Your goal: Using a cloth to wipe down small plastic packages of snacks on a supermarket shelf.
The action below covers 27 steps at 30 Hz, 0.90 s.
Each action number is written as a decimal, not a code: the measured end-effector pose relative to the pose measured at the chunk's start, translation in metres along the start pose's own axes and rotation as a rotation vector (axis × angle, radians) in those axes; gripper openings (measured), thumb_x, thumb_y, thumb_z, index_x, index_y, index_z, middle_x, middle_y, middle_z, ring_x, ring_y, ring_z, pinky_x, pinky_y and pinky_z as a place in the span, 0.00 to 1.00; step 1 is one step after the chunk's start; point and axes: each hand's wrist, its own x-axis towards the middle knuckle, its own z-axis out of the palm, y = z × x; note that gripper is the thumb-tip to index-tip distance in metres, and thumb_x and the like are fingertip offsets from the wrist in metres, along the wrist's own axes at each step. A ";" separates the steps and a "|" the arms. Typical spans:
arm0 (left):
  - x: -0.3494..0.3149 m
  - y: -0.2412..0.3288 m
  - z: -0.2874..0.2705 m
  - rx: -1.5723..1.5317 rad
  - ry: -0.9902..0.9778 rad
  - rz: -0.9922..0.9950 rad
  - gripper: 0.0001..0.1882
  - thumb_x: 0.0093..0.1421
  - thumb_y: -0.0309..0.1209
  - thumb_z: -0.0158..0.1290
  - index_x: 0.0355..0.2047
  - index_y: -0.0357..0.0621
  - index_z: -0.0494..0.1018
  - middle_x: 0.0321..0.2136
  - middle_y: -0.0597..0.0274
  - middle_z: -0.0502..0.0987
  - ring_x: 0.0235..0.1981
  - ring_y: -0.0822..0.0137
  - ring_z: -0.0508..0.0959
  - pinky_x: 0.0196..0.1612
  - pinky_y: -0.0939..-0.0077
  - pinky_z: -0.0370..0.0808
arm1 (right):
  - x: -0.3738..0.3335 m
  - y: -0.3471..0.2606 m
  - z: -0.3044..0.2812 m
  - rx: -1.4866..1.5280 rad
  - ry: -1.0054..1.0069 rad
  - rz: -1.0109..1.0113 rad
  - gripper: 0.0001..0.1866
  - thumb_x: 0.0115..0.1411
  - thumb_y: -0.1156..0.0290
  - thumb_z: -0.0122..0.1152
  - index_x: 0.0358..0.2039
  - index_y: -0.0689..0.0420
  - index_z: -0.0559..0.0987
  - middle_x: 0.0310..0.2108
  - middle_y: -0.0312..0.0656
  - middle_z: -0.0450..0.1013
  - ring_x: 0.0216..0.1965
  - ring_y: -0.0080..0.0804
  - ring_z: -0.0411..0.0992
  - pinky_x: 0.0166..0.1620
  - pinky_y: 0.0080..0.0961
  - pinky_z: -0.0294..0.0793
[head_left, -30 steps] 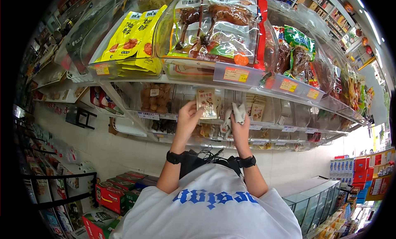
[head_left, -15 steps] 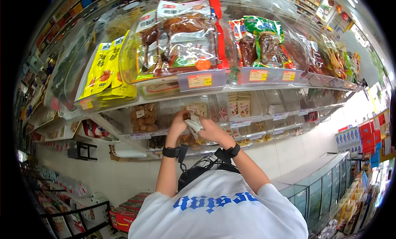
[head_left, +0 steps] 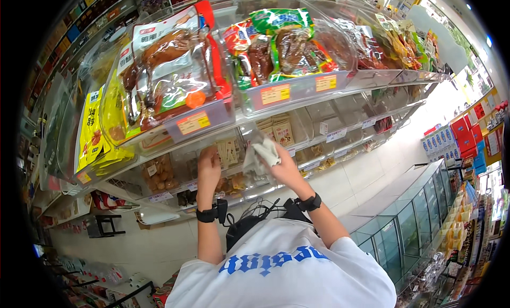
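My right hand [head_left: 283,169] is closed round a crumpled white cloth [head_left: 265,151], which hangs in front of the lower shelf's clear bins. My left hand [head_left: 209,164] is at the lower shelf, beside a bin of small pale packets [head_left: 228,153]. Its fingers point into the shelf, slightly bent, and nothing shows in them; whether they touch the bin cannot be seen. More small pale packets [head_left: 283,132] stand in the bin behind the cloth. Left of my left hand lies a clear bag of round brown food [head_left: 159,174]. Each wrist wears a black band.
Above my hands, the upper shelf carries vacuum-packed meats [head_left: 167,63], green-and-red meat packs [head_left: 289,50] and yellow packets [head_left: 93,132]. Its price-tagged edge [head_left: 199,124] juts out over the lower shelf. A glass-fronted cabinet [head_left: 404,233] stands at right, a dark stool [head_left: 106,226] at left.
My hands, together on the cloth before, are now apart. The right has carried the cloth rightward; the left has let go and moved left. My view has shifted to the right along the shelf.
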 end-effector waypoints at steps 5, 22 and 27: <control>0.026 0.071 0.014 -0.627 -0.107 -0.190 0.13 0.70 0.22 0.40 0.48 0.33 0.73 0.39 0.56 0.79 0.41 0.67 0.81 0.46 0.71 0.77 | 0.040 0.027 -0.061 -0.637 0.175 -0.190 0.32 0.47 0.81 0.58 0.57 0.66 0.68 0.52 0.64 0.69 0.54 0.66 0.67 0.54 0.46 0.71; 0.083 0.111 0.161 -0.058 -0.479 -0.217 0.23 0.68 0.35 0.40 0.56 0.31 0.68 0.48 0.33 0.74 0.50 0.36 0.73 0.53 0.54 0.70 | 0.071 0.104 -0.060 -1.047 0.163 -0.070 0.29 0.53 0.60 0.62 0.53 0.59 0.72 0.53 0.64 0.68 0.52 0.60 0.71 0.44 0.44 0.78; 0.074 0.133 0.155 -0.153 -0.253 -0.155 0.18 0.68 0.35 0.40 0.38 0.31 0.73 0.39 0.34 0.76 0.43 0.35 0.75 0.47 0.49 0.71 | 0.071 0.111 -0.062 -1.013 0.217 -0.159 0.22 0.52 0.63 0.61 0.45 0.61 0.75 0.49 0.62 0.70 0.48 0.58 0.73 0.35 0.41 0.80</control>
